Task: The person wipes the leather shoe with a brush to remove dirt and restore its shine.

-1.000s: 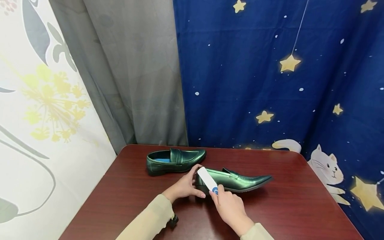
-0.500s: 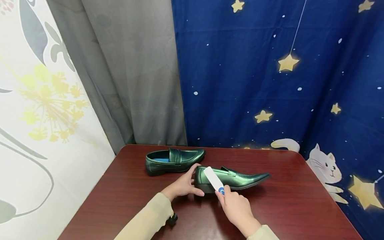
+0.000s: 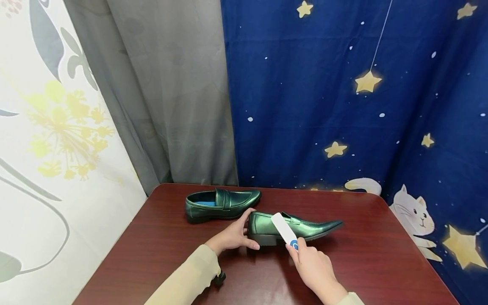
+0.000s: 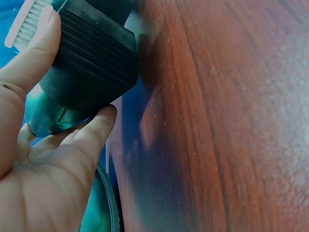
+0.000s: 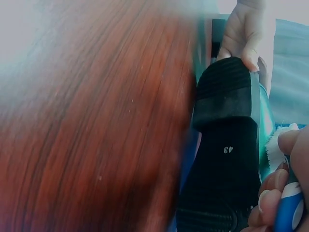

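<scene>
My left hand grips a shiny green loafer round its heel, with the toe pointing right. In the left wrist view the thumb lies along one side of the black heel and fingers along the other. My right hand holds a white brush with a blue handle end. Its bristles touch the green side of the loafer in the right wrist view. There the black sole shows, marked 43. The brush's handle is partly covered by my right fingers.
A second green loafer with a blue insole stands behind, at the back left of the reddish-brown table. A small black object sits under my left cuff. Grey and star-patterned blue curtains hang behind the table's far edge.
My right hand has moved the brush rightward along the loafer's side, from near the heel to about the middle. My left hand keeps its grip on the heel, almost still.
</scene>
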